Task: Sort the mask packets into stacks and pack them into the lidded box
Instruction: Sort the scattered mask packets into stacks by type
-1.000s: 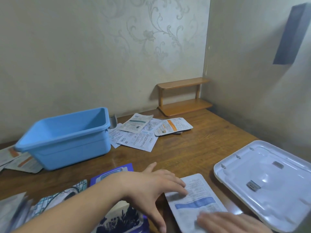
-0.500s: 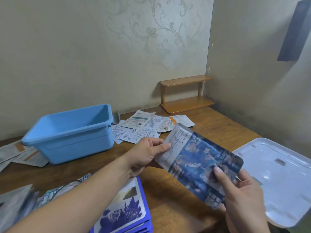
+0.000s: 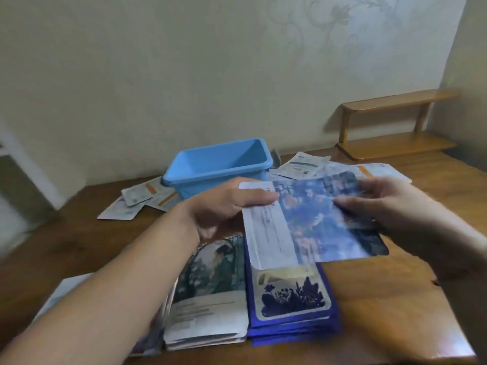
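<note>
So the wooden table (image 3: 395, 299) takes up most of the view, running back to a pale patterned wall. At the far middle sits the light blue box (image 3: 218, 164), open top up. A small wooden shelf (image 3: 395, 127) stands in the far right corner. Loose white packets lie scattered on both sides of the box, some at its left (image 3: 137, 198) and some at its right (image 3: 303, 167).

Near the front edge two stacks sit side by side, touching: a blue stack (image 3: 290, 306) on the right with a dark floral print on top, and a stack with a greenish picture (image 3: 210, 285) to its left, both with their long axis running near to far.

Above those stacks, both hands hold one blue floral packet (image 3: 316, 219) in the air. Its long axis runs left to right, printed face up and tipped toward the camera. The left hand (image 3: 226, 206) pinches the white left end, thumb on top. The right hand (image 3: 390, 204) pinches the right end. It's all a bit blurry.
</note>
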### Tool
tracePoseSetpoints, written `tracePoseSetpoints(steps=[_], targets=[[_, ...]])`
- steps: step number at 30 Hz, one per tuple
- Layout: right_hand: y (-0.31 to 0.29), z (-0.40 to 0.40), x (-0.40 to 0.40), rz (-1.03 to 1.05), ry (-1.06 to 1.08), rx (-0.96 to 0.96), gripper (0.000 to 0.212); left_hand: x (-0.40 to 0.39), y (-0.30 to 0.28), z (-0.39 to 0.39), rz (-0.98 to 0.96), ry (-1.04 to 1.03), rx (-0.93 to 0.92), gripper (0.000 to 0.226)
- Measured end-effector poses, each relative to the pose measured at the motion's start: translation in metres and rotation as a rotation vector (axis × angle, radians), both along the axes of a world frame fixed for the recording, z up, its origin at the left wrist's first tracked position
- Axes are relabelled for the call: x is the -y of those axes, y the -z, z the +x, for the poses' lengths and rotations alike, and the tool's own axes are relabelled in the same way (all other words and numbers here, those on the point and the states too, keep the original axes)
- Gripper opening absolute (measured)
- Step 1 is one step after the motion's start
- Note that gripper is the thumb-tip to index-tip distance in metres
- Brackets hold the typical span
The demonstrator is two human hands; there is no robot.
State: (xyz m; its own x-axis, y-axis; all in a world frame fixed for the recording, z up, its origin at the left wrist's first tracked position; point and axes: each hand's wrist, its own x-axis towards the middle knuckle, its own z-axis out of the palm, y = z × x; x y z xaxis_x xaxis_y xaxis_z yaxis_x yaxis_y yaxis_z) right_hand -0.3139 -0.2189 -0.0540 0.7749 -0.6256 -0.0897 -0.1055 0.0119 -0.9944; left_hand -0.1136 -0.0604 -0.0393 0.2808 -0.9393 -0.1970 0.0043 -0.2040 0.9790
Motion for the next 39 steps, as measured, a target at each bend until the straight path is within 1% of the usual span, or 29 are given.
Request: tracePoseSetpoints(steps=[1,2,4,6,7,9,10,11,12,14,16,17,18,19,20,21,23,24,26,28,30,33,36,37,38,39], targets=[[-0.007,0.018,0.001,0.034,-0.03,0.022,0.013,-0.013,0.002,0.003,0.001,-0.058,0.019,0.041],[-0.011,0.036,0.001,0.079,-0.047,0.063,0.015,-0.026,0.003,0.007,-0.001,-0.128,0.031,0.039],[-0.009,0.067,-0.002,0.181,-0.09,0.161,0.025,-0.048,0.007,0.016,-0.037,-0.276,-0.008,0.032],[0.002,0.091,-0.009,0.229,-0.103,0.189,0.033,-0.067,0.009,0.021,-0.08,-0.385,-0.067,0.032],[0.006,0.101,-0.015,0.22,-0.113,0.187,0.031,-0.077,0.01,0.022,-0.1,-0.425,-0.057,0.033],[0.01,0.117,-0.027,0.144,-0.147,0.153,0.023,-0.101,0.014,0.017,-0.137,-0.508,0.073,0.043],[0.009,0.124,-0.035,0.086,-0.163,0.117,0.02,-0.115,0.02,0.011,-0.15,-0.558,0.166,0.054],[0.01,0.131,-0.04,0.02,-0.181,0.076,0.018,-0.131,0.026,0.002,-0.144,-0.594,0.252,0.063],[0.01,0.138,-0.044,-0.049,-0.203,0.026,0.017,-0.145,0.031,-0.01,-0.11,-0.603,0.316,0.066],[0.015,0.151,-0.054,-0.189,-0.264,-0.082,0.016,-0.163,0.045,-0.03,-0.004,-0.577,0.396,0.056],[0.024,0.161,-0.061,-0.314,-0.327,-0.173,0.016,-0.17,0.064,-0.044,0.102,-0.617,0.49,0.047],[0.029,0.165,-0.063,-0.38,-0.343,-0.21,0.017,-0.17,0.072,-0.049,0.159,-0.649,0.577,0.043],[0.033,0.168,-0.066,-0.45,-0.36,-0.244,0.018,-0.17,0.08,-0.055,0.204,-0.653,0.7,0.041],[0.037,0.171,-0.066,-0.523,-0.374,-0.272,0.019,-0.171,0.086,-0.058,0.218,-0.625,0.879,0.039],[0.04,0.173,-0.067,-0.6,-0.382,-0.296,0.021,-0.171,0.091,-0.059,0.205,-0.575,1.076,0.036],[0.042,0.174,-0.069,-0.678,-0.38,-0.311,0.021,-0.173,0.097,-0.059,0.187,-0.528,1.21,0.034],[0.045,0.176,-0.072,-0.801,-0.364,-0.323,0.022,-0.175,0.107,-0.057,0.163,-0.471,1.398,0.036],[0.046,0.177,-0.074,-0.843,-0.356,-0.324,0.023,-0.174,0.11,-0.056,0.162,-0.456,1.451,0.036],[0.048,0.178,-0.076,-0.906,-0.348,-0.325,0.025,-0.173,0.109,-0.055,0.161,-0.444,1.535,0.035],[0.052,0.177,-0.078,-0.958,-0.349,-0.328,0.026,-0.173,0.11,-0.052,0.149,-0.475,1.621,0.033],[0.056,0.177,-0.079,-0.989,-0.353,-0.327,0.026,-0.174,0.11,-0.05,0.152,-0.496,1.665,0.036],[0.06,0.174,-0.08,-1.032,-0.343,-0.359,0.023,-0.175,0.115,-0.048,0.149,-0.501,1.718,0.052],[0.063,0.171,-0.083,-1.193,-0.336,-0.361,0.022,-0.174,0.119,-0.047,0.05,-0.46,1.758,0.059],[0.063,0.169,-0.086,-1.224,-0.347,-0.334,0.023,-0.172,0.122,-0.048,0.007,-0.426,1.751,0.059],[0.062,0.167,-0.09,-1.244,-0.373,-0.306,0.029,-0.168,0.124,-0.049,-0.027,-0.388,1.734,0.058],[0.061,0.164,-0.095,-1.258,-0.413,-0.289,0.041,-0.163,0.127,-0.051,-0.041,-0.349,1.705,0.057]])
